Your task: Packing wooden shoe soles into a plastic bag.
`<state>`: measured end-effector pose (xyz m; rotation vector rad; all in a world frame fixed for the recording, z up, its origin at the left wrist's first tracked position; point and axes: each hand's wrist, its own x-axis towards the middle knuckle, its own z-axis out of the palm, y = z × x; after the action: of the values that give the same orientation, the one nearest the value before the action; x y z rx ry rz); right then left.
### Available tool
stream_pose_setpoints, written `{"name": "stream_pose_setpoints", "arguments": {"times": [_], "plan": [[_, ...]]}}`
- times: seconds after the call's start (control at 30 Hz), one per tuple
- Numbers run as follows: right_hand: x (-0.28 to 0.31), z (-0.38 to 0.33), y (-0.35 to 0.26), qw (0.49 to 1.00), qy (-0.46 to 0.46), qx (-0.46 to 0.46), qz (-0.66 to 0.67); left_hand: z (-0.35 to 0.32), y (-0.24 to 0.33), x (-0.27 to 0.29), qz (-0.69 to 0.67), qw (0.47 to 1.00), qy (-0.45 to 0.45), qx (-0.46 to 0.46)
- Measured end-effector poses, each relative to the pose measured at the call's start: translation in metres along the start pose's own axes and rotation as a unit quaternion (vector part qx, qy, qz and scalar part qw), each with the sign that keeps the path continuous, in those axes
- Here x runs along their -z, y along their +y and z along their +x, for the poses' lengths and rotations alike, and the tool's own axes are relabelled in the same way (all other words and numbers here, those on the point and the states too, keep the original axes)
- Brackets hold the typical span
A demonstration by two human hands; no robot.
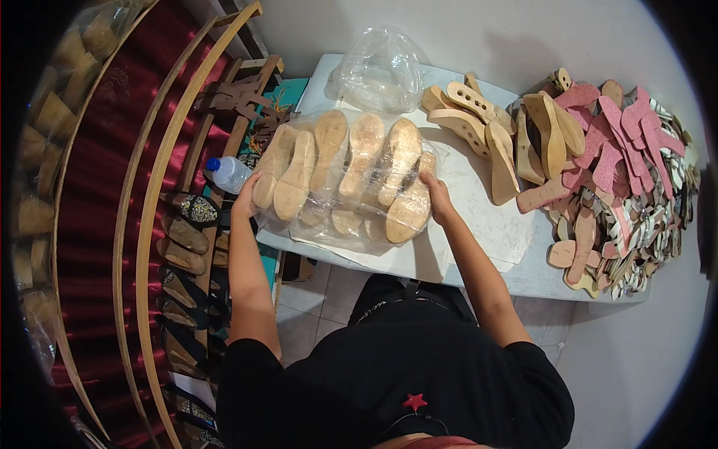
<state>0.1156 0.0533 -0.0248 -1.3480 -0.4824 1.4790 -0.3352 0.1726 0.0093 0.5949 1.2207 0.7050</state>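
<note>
A clear plastic bag (pixel 359 224) full of pale wooden shoe soles (pixel 329 146) spans the space between my hands, over the table's left part. My left hand (pixel 247 198) grips its left end, close to a water bottle with a blue cap (pixel 227 173). At the other end, my right hand (pixel 436 196) is closed on the plastic beside the rightmost sole. The fingertips of both hands are partly hidden by the bag.
On the white table (pixel 486 258) stand loose wooden soles (pixel 499 153), with pink cut pieces (pixel 628 142) and a heap of small shoe parts (pixel 628 232) farther right. Behind lies a crumpled clear bag (pixel 381 71). A wooden rack with shoes (pixel 183 262) stands left.
</note>
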Motion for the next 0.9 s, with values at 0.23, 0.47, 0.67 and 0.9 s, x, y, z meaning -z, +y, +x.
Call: {"name": "stream_pose_setpoints", "arguments": {"times": [0.23, 0.47, 0.67, 0.9], "plan": [[0.016, -0.003, 0.005, 1.000, 0.000, 0.020, -0.025, 0.007, -0.001, 0.001, 0.022, 0.999, -0.033, 0.012], [-0.002, -0.020, -0.008, 0.963, 0.221, 0.016, -0.153, -0.002, 0.033, -0.041, 0.364, 0.892, 0.156, -0.218], [0.024, -0.037, -0.018, 0.975, 0.196, -0.031, -0.097, -0.045, 0.041, -0.170, 0.570, 0.735, 0.220, -0.295], [0.054, -0.051, -0.001, 0.950, 0.270, 0.129, -0.083, -0.089, -0.030, -0.313, 0.629, 0.645, -0.027, -0.433]]}}
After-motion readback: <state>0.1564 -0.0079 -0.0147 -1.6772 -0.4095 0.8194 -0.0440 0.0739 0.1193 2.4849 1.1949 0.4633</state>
